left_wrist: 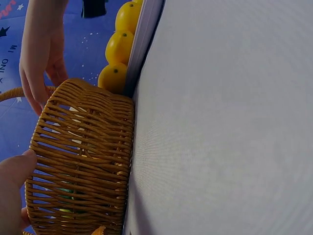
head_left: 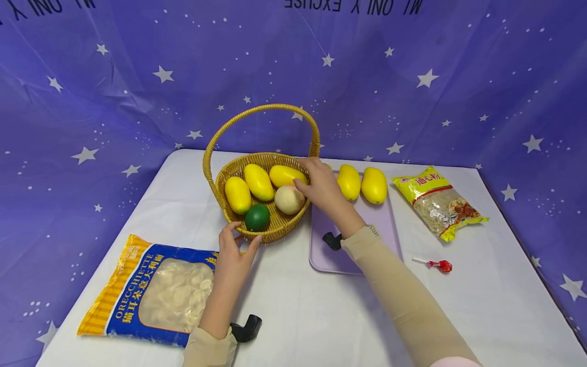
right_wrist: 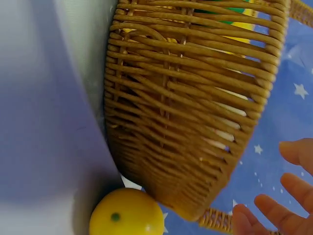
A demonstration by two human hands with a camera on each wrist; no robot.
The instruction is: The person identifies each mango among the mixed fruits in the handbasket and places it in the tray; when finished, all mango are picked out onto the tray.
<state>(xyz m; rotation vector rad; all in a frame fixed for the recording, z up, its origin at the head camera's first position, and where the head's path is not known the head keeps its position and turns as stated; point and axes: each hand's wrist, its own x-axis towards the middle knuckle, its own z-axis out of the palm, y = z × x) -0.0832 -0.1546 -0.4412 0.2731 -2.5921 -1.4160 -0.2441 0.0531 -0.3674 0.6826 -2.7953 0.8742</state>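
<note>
A wicker basket (head_left: 275, 232) with a tall arched handle holds three yellow mangoes (head_left: 258, 182), a pale peach (head_left: 289, 199) and a dark green round fruit (head_left: 257, 218). My left hand (head_left: 234, 262) holds the front left rim, thumb outside and fingers over the edge; in the left wrist view its thumb (left_wrist: 19, 166) lies at the wicker. Over the right rim, by the handle's base, is my right hand (head_left: 323, 188), close above the peach. Its fingers (right_wrist: 293, 193) are spread apart in the right wrist view, with nothing between them.
Right of the basket lies a lilac tray (head_left: 394, 229) with yellow mangoes (head_left: 374, 185) at its back. Beyond it are a yellow food bag (head_left: 440, 204) and a red lollipop (head_left: 444, 265). A blue orecchiette bag (head_left: 156, 290) lies front left. A starry blue cloth (head_left: 367, 102) hangs behind.
</note>
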